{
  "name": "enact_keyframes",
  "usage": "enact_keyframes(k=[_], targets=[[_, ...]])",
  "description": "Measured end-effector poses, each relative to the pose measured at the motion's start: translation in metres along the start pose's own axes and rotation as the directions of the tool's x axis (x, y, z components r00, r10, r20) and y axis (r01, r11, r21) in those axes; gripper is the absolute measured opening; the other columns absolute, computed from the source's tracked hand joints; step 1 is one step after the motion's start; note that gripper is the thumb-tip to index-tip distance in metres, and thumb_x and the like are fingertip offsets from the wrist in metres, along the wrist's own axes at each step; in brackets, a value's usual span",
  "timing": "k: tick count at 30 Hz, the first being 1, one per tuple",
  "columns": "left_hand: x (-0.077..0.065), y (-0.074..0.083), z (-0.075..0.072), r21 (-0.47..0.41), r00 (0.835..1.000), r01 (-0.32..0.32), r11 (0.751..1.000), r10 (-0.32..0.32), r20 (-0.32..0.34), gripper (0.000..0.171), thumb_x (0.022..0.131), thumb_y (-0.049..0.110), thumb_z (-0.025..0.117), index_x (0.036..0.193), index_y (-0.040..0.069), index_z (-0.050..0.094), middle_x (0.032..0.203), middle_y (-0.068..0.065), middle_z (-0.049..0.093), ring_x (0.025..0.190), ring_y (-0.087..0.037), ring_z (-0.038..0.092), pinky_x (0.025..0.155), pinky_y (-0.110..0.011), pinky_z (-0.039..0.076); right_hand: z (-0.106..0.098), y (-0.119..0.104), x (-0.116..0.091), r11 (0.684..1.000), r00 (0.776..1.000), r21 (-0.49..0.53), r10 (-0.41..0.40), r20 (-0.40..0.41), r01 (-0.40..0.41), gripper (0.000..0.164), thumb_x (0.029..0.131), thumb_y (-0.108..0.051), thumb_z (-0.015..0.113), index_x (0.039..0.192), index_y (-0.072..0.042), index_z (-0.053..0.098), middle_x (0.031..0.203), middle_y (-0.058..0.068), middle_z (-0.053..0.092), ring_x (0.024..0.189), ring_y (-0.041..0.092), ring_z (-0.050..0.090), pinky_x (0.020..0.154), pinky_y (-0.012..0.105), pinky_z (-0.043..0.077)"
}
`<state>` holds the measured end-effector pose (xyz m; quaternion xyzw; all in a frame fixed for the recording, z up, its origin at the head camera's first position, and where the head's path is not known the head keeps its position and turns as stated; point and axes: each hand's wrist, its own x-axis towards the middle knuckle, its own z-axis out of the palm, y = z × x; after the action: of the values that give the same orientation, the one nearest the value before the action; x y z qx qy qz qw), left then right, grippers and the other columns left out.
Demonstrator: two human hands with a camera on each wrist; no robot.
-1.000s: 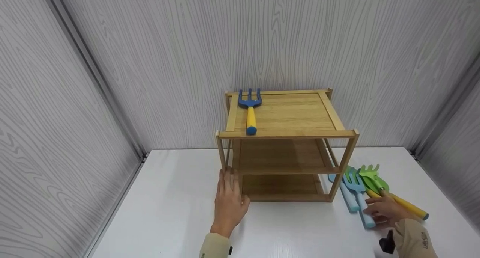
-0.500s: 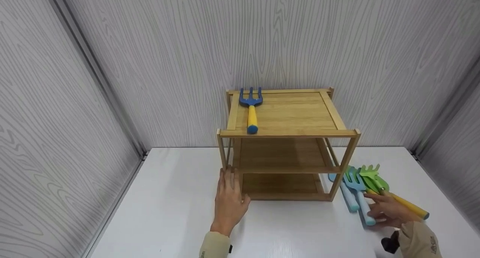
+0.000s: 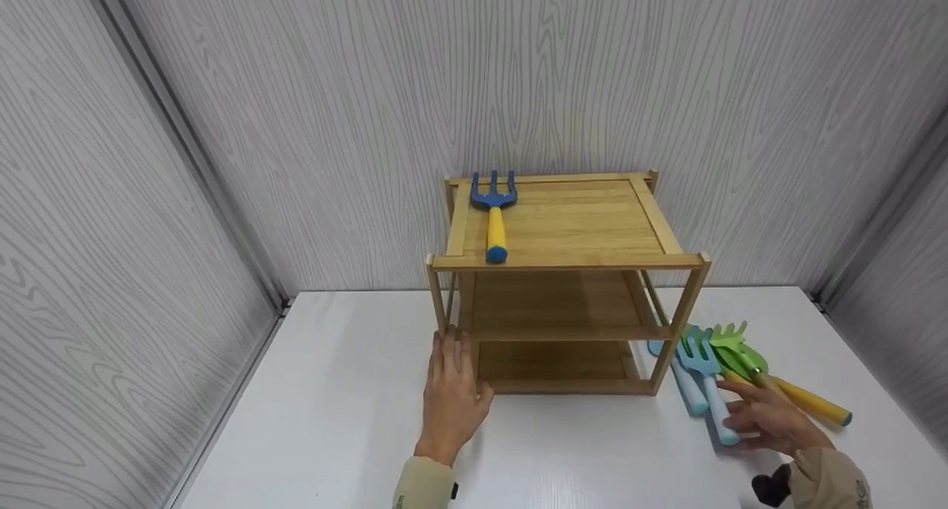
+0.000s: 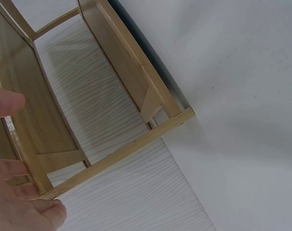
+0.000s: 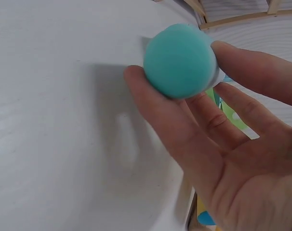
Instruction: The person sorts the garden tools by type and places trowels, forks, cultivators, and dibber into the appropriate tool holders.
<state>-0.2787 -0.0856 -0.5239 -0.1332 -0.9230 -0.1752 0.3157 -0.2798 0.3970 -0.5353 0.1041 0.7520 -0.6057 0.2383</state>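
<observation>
My left hand (image 3: 453, 413) rests its straight fingers against the front left post of a three-tier wooden shelf rack (image 3: 578, 224). In the left wrist view its fingers (image 4: 49, 211) lie around the post at a tier's corner, thumb apart. To the right of the rack, my right hand (image 3: 770, 418) pinches the handle of a light blue garden hand fork (image 3: 700, 357). The right wrist view shows the handle's teal end (image 5: 177, 62) between thumb and fingers. The fork's tines point toward the back wall.
On the rack's top tier lies a blue hand fork with a yellow handle (image 3: 496, 231). Beside the held fork lie another light blue handle (image 3: 692, 394), a small green rake (image 3: 729, 338) and a yellow-handled tool (image 3: 818, 405). Pale wood-grain walls (image 3: 370, 124) enclose the white table (image 3: 333, 420).
My right hand has shifted slightly and its wrist has turned a little at the light blue fork's handle. The yellow handle beside it has swung slightly to the right. My left hand stays put.
</observation>
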Motion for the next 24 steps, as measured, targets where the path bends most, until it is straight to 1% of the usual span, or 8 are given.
enact_keyframes(k=[2, 5, 8, 11, 13, 16, 19, 24], targets=[[0.000, 0.000, 0.000, -0.002, 1.000, -0.002, 1.000, 0.002, -0.002, 0.075, 0.082, 0.015, 0.073, 0.146, -0.008, 0.043, 0.151, -0.027, 0.037, 0.141, -0.050, 0.035, 0.109, -0.051, 0.041, 0.001, -0.001, -0.002, 1.000, 1.000, -0.007, -0.009, 0.000, 0.009, 0.086, 0.089, 0.006, 0.061, 0.159, 0.002, 0.010, 0.148, 0.045, 0.016, 0.098, 0.026, 0.058, 0.085, 0.046, 0.054], [0.000, 0.001, 0.000, -0.006, 1.000, -0.003, 1.000, 0.003, -0.008, 0.074, 0.081, 0.013, 0.071, 0.146, -0.009, 0.043, 0.151, -0.028, 0.037, 0.141, -0.050, 0.034, 0.110, -0.052, 0.040, 0.002, -0.003, -0.005, 1.000, 1.000, 0.016, -0.022, -0.002, 0.022, 0.087, 0.089, 0.008, 0.059, 0.160, 0.002, 0.008, 0.147, 0.041, 0.017, 0.095, 0.028, 0.057, 0.085, 0.045, 0.054], [0.000, 0.001, -0.001, -0.005, 1.000, 0.003, 1.000, -0.003, -0.002, 0.075, 0.081, 0.013, 0.072, 0.146, -0.009, 0.043, 0.151, -0.028, 0.037, 0.142, -0.050, 0.033, 0.112, -0.052, 0.038, 0.001, -0.006, -0.008, 0.999, 1.000, 0.023, -0.022, -0.011, 0.022, 0.087, 0.090, 0.007, 0.058, 0.160, 0.001, 0.007, 0.150, 0.043, 0.012, 0.105, 0.029, 0.055, 0.086, 0.046, 0.054], [0.000, 0.002, -0.001, 0.007, 1.000, 0.008, 1.000, -0.008, 0.012, 0.075, 0.082, 0.016, 0.073, 0.146, -0.008, 0.043, 0.151, -0.028, 0.037, 0.142, -0.050, 0.032, 0.113, -0.053, 0.035, 0.001, -0.009, -0.011, 0.999, 1.000, 0.031, -0.017, -0.014, 0.017, 0.086, 0.091, 0.008, 0.058, 0.160, -0.001, 0.008, 0.152, 0.045, 0.007, 0.112, 0.031, 0.053, 0.088, 0.047, 0.054], [0.000, 0.002, -0.001, 0.014, 1.000, 0.009, 1.000, -0.010, 0.017, 0.075, 0.082, 0.018, 0.074, 0.146, -0.008, 0.044, 0.151, -0.028, 0.038, 0.143, -0.049, 0.031, 0.114, -0.053, 0.034, 0.001, -0.009, -0.013, 0.999, 1.000, 0.036, -0.028, -0.007, 0.028, 0.085, 0.091, 0.008, 0.058, 0.160, -0.002, 0.010, 0.153, 0.045, 0.006, 0.111, 0.030, 0.054, 0.089, 0.048, 0.054], [0.000, 0.002, -0.002, 0.014, 1.000, 0.013, 1.000, -0.013, 0.021, 0.075, 0.083, 0.018, 0.074, 0.146, -0.008, 0.044, 0.152, -0.027, 0.038, 0.143, -0.048, 0.031, 0.114, -0.053, 0.034, 0.002, -0.009, -0.016, 0.997, 0.999, 0.046, -0.054, -0.009, 0.054, 0.085, 0.090, 0.009, 0.059, 0.160, -0.002, 0.013, 0.153, 0.045, 0.008, 0.106, 0.026, 0.060, 0.088, 0.049, 0.054], [0.000, 0.002, -0.002, 0.010, 0.999, 0.017, 1.000, -0.017, 0.027, 0.075, 0.083, 0.019, 0.074, 0.147, -0.008, 0.043, 0.152, -0.027, 0.037, 0.144, -0.048, 0.030, 0.114, -0.052, 0.034, 0.003, -0.008, -0.018, 0.996, 0.997, 0.046, -0.076, -0.003, 0.077, 0.086, 0.090, 0.009, 0.060, 0.160, -0.002, 0.011, 0.152, 0.045, 0.010, 0.103, 0.024, 0.063, 0.089, 0.052, 0.054], [0.001, 0.003, -0.003, 0.019, 0.999, 0.023, 1.000, -0.023, 0.032, 0.076, 0.084, 0.020, 0.075, 0.147, -0.007, 0.043, 0.153, -0.027, 0.037, 0.144, -0.047, 0.031, 0.112, -0.051, 0.038, 0.005, -0.010, -0.020, 0.996, 0.997, 0.034, -0.079, 0.002, 0.079, 0.089, 0.091, 0.010, 0.060, 0.160, -0.002, 0.006, 0.152, 0.044, 0.009, 0.104, 0.024, 0.060, 0.090, 0.054, 0.053]])
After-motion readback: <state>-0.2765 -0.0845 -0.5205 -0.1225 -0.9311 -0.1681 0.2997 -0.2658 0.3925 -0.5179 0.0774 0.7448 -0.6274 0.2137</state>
